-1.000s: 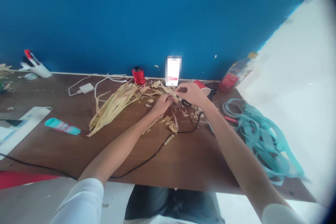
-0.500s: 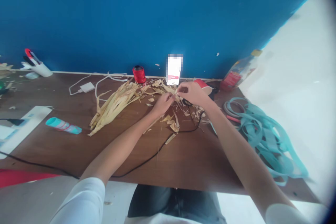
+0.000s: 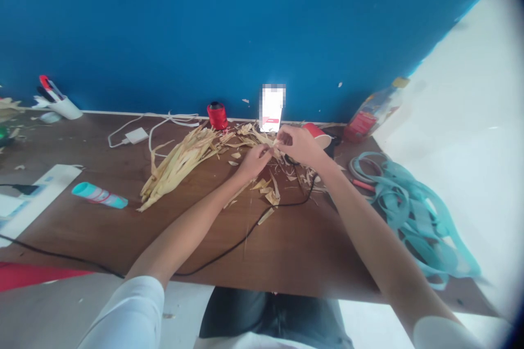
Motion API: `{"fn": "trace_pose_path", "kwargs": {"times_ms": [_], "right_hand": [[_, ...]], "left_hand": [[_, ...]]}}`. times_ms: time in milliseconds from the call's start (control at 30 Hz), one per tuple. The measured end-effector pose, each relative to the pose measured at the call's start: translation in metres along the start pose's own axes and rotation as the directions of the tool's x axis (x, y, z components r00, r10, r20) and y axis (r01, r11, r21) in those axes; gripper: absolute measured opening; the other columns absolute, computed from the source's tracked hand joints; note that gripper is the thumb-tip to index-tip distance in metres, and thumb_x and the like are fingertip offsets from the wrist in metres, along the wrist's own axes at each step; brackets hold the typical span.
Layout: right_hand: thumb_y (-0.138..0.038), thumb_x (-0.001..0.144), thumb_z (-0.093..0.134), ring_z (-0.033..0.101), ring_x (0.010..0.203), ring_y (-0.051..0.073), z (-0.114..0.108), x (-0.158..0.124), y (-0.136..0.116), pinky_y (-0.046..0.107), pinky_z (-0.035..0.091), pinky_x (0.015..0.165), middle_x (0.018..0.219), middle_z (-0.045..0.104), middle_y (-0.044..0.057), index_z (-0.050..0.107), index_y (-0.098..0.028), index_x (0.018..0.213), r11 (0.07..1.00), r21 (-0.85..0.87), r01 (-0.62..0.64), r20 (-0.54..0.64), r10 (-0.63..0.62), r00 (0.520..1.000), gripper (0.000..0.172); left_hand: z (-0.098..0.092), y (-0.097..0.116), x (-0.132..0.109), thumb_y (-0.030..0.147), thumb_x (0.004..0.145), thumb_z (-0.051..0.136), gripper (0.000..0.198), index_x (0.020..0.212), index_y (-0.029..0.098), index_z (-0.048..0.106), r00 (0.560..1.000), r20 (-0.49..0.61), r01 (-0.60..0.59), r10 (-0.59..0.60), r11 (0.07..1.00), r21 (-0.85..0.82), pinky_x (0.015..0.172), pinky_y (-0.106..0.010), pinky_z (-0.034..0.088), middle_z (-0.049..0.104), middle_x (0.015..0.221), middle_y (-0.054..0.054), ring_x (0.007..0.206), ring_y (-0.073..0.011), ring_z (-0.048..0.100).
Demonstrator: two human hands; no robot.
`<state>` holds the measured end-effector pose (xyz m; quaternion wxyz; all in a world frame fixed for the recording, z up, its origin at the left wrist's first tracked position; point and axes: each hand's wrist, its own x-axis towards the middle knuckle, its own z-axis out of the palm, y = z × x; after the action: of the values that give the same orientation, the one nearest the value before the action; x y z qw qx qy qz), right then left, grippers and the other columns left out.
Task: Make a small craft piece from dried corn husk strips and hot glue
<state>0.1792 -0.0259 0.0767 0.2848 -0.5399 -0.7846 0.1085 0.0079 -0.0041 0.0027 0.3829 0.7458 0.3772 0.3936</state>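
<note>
Beyond both hands I note a blue wall (image 3: pixel 164 27), and below them a brown table (image 3: pixel 196 240). A tangle of teal ribbon (image 3: pixel 417 207) lies right of the right forearm. A bundle of dry husks (image 3: pixel 176 169) lies left of the left hand (image 3: pixel 254 162), apart from it. A bottle (image 3: pixel 364 119) with a yellow cap is beyond the right hand (image 3: pixel 302 144), to its right. The two hands are close together, fingertips nearly meeting. The right pinches narrowly; the left's fingers are curled, and I cannot tell whether they grip anything. A lit phone (image 3: pixel 272 106) is upright just beyond the hands. A red cup (image 3: pixel 316 131) lies tipped behind the right hand, partly hidden. A red spool (image 3: pixel 217 116) is beyond the left hand, to its left. Husk scraps (image 3: pixel 270 195) lie on the near side of the hands. Smallest item: a pale piece (image 3: pixel 275 143) at the right fingertips, too small to identify.
</note>
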Motion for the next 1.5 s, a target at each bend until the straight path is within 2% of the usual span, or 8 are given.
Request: {"fn": "trace_pose_path", "kwargs": {"times_ms": [200,433,633,800,1000,1133,1267,1500], "right_hand": [[-0.024,0.075,0.058,0.059,0.076,0.02,0.001,-0.001,-0.001,0.026,0.038,0.061,0.083,0.068,0.004,0.061,-0.022,0.102,0.998,-0.055,-0.031,0.0,0.031,1.0,0.027],[-0.027,0.075,0.059,0.06,0.078,0.02,0.004,-0.001,-0.003,0.026,0.036,0.06,0.087,0.069,0.005,0.061,-0.023,0.105,0.992,-0.117,-0.055,-0.017,0.054,0.998,0.031],[-0.027,0.074,0.06,0.059,0.074,0.02,0.006,-0.001,-0.005,0.026,0.033,0.058,0.08,0.068,0.004,0.061,-0.022,0.101,0.992,-0.114,-0.061,-0.036,0.057,0.998,0.028],[-0.027,0.073,0.061,0.056,0.069,0.019,0.006,-0.002,-0.008,0.026,0.031,0.056,0.075,0.065,0.003,0.057,-0.022,0.092,0.994,-0.081,-0.078,-0.056,0.073,0.996,0.02],[-0.03,0.075,0.061,0.056,0.07,0.018,0.0,-0.001,-0.001,0.027,0.036,0.059,0.081,0.064,0.004,0.054,-0.021,0.095,0.998,0.023,-0.052,-0.05,0.053,0.997,0.024],[-0.026,0.074,0.06,0.057,0.072,0.017,0.0,-0.001,0.002,0.027,0.038,0.061,0.085,0.065,0.004,0.054,-0.021,0.096,0.997,0.074,-0.015,-0.043,0.018,0.999,0.023],[-0.022,0.074,0.059,0.056,0.071,0.017,0.001,-0.001,-0.001,0.027,0.038,0.061,0.085,0.065,0.004,0.055,-0.021,0.095,0.998,0.066,-0.021,-0.034,0.023,0.999,0.022],[-0.021,0.076,0.057,0.054,0.071,0.017,0.001,-0.004,-0.009,0.028,0.036,0.061,0.081,0.064,0.004,0.056,-0.022,0.093,1.0,0.01,0.029,-0.031,-0.029,0.999,0.018]], "left_hand": [[0.001,-0.002,0.0,0.035,0.086,0.05,0.023,0.083,0.015,0.061,1.0,0.003,-0.004,0.004,1.0,-0.02,0.063,-0.024,0.036,0.058,0.074,-0.001,0.066,-0.0127,0.049],[0.0,-0.001,-0.001,0.033,0.085,0.051,0.021,0.084,0.015,0.061,1.0,0.011,-0.002,0.002,1.0,0.018,0.064,-0.024,0.037,0.061,0.075,-0.002,0.07,-0.0141,0.052],[-0.003,0.003,-0.002,0.035,0.089,0.044,0.029,0.075,0.015,0.059,1.0,-0.004,-0.022,0.022,0.999,0.03,0.063,-0.025,0.034,0.057,0.069,0.0,0.068,-0.0135,0.05],[-0.005,0.008,-0.002,0.045,0.091,0.041,0.04,0.07,0.015,0.056,1.0,-0.018,-0.015,0.016,0.999,0.044,0.059,-0.025,0.031,0.051,0.061,0.001,0.061,-0.0122,0.046],[-0.003,0.004,-0.002,0.049,0.089,0.043,0.041,0.068,0.015,0.054,0.999,-0.047,-0.001,0.004,0.998,0.055,0.056,-0.025,0.028,0.047,0.059,0.002,0.057,-0.0109,0.041],[-0.003,0.002,-0.001,0.048,0.089,0.044,0.04,0.069,0.015,0.054,0.999,-0.045,-0.005,0.008,0.998,0.064,0.056,-0.025,0.029,0.047,0.06,0.002,0.057,-0.0108,0.041],[-0.004,0.006,-0.002,0.049,0.089,0.044,0.04,0.071,0.015,0.057,0.999,-0.051,0.002,0.001,0.997,0.076,0.058,-0.025,0.031,0.051,0.063,0.001,0.059,-0.0117,0.043],[-0.005,0.008,-0.003,0.052,0.089,0.041,0.047,0.063,0.015,0.053,0.998,-0.06,0.007,-0.003,0.997,0.076,0.056,-0.026,0.029,0.046,0.056,0.001,0.057,-0.0117,0.042]]}}
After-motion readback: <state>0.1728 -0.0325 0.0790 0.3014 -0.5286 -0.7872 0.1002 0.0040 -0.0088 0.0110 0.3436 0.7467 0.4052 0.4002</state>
